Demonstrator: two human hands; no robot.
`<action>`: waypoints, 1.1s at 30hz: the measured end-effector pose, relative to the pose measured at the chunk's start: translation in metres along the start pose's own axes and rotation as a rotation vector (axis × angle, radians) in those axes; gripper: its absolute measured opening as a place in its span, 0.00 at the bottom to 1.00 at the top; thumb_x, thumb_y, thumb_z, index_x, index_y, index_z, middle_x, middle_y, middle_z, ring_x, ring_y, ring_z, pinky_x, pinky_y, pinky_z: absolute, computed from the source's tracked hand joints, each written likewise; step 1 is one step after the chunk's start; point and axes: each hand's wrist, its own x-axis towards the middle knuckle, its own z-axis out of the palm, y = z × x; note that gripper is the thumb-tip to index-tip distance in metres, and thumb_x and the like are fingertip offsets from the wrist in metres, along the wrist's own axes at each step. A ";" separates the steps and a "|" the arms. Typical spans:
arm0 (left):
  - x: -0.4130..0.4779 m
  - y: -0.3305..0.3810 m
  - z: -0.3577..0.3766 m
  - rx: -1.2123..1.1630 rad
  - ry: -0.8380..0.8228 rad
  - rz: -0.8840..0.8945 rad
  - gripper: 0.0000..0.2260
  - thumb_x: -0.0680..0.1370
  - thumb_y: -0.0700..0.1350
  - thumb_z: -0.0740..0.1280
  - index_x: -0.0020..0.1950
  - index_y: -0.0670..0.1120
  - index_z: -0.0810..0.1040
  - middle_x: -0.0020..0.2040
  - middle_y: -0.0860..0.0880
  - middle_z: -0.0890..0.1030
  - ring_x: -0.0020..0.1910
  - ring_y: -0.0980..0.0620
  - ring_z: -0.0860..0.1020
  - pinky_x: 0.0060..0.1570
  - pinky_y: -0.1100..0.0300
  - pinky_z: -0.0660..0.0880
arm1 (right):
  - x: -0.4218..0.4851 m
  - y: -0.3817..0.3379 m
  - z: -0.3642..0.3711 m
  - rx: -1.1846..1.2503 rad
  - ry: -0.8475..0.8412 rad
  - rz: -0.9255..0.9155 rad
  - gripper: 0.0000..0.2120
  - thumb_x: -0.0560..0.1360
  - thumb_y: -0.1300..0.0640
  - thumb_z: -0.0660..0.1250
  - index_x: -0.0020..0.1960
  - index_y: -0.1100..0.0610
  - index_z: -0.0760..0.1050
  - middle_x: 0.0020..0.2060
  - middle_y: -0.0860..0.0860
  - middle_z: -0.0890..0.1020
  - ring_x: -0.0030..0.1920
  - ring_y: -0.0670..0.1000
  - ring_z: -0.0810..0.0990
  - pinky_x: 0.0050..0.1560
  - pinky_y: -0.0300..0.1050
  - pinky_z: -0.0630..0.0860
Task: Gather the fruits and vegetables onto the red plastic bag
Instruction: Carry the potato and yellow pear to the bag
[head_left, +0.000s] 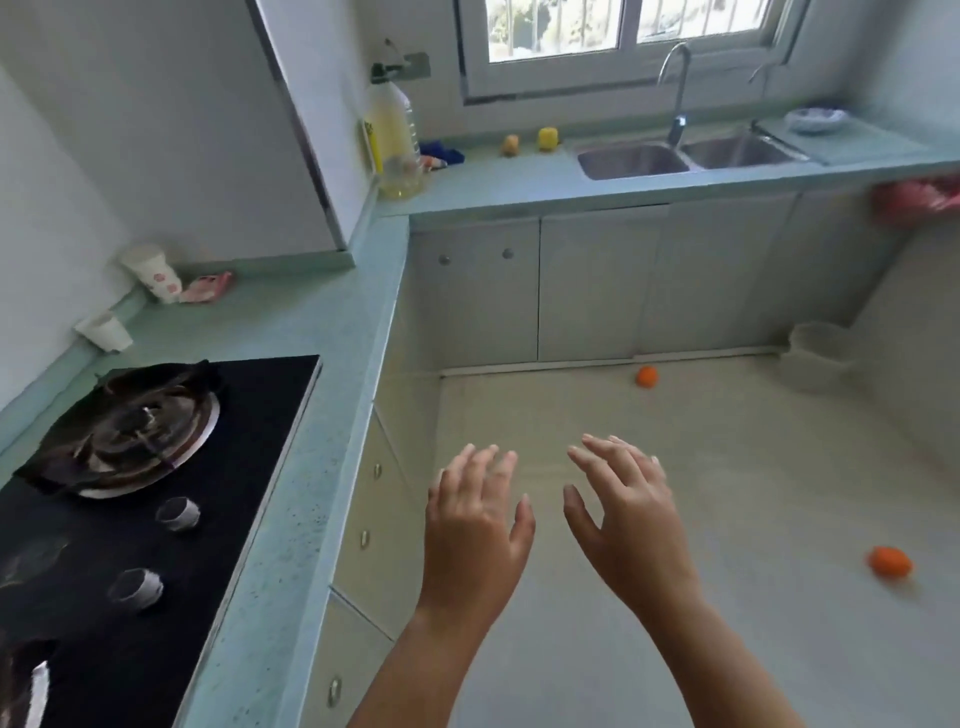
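My left hand (475, 525) and my right hand (626, 514) hover side by side over the floor, fingers spread, holding nothing. One orange fruit (647, 376) lies on the floor near the cabinet base. Another orange fruit (890, 561) lies on the floor at the right. On the far counter stand a small yellowish fruit (510, 145) and a yellow piece of corn (547, 139), left of the sink. A red plastic bag (917, 200) shows at the far right, just under the counter's edge, partly cut off by the frame.
A gas hob (130, 467) fills the left counter. A large oil bottle (393, 140) stands in the corner beside a blue cloth (444, 154). A double sink (685, 156) with a tap sits under the window. A white bin (815, 356) stands on the floor. Paper cups (153, 273) lie at left.
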 end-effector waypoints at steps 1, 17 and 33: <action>0.008 0.005 0.006 -0.013 -0.003 0.021 0.18 0.73 0.49 0.59 0.58 0.43 0.78 0.55 0.43 0.81 0.57 0.42 0.77 0.55 0.46 0.74 | 0.003 0.008 -0.004 -0.011 0.015 0.019 0.18 0.71 0.50 0.57 0.53 0.58 0.78 0.53 0.55 0.81 0.56 0.60 0.77 0.56 0.64 0.69; 0.172 -0.010 0.141 -0.141 -0.029 0.209 0.17 0.73 0.48 0.59 0.56 0.42 0.79 0.55 0.42 0.80 0.58 0.42 0.75 0.54 0.42 0.74 | 0.131 0.111 0.038 -0.168 0.061 0.205 0.19 0.70 0.50 0.57 0.53 0.58 0.78 0.53 0.56 0.81 0.56 0.60 0.77 0.55 0.66 0.69; 0.374 -0.141 0.208 -0.098 0.071 0.038 0.18 0.72 0.47 0.60 0.57 0.41 0.78 0.55 0.42 0.80 0.58 0.41 0.75 0.55 0.42 0.73 | 0.378 0.120 0.176 -0.100 -0.054 0.039 0.19 0.70 0.50 0.57 0.54 0.58 0.77 0.53 0.54 0.81 0.56 0.59 0.77 0.56 0.65 0.70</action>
